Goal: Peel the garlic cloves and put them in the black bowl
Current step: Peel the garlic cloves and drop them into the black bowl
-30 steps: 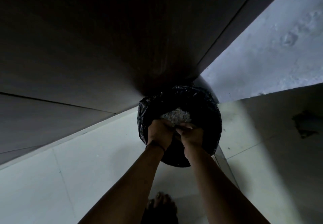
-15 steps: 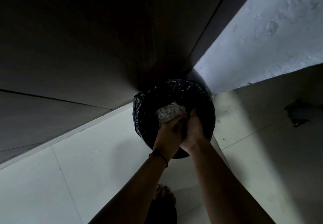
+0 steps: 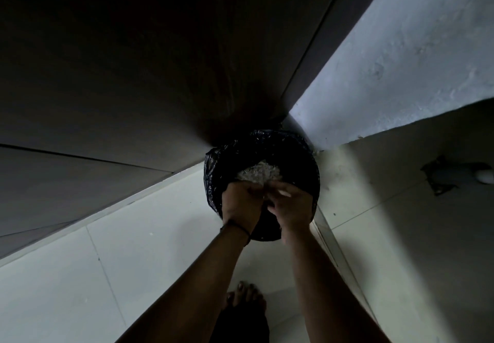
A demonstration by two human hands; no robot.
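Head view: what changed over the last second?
The left hand and right hand pressed together half a second ago and have since parted slightly above the round bin lined with a black plastic bag. Whether either holds anything is unclear. The whitish flaky heap inside and the bin stayed put.

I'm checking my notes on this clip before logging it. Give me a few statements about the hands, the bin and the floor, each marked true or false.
1. The left hand and right hand are both over the black-lined bin. True.
2. The bin is empty. False: a whitish heap lies inside it.
3. A dark band circles the right wrist. False: the band is on the left wrist.
4. A bare foot shows on the pale tiled floor. True.
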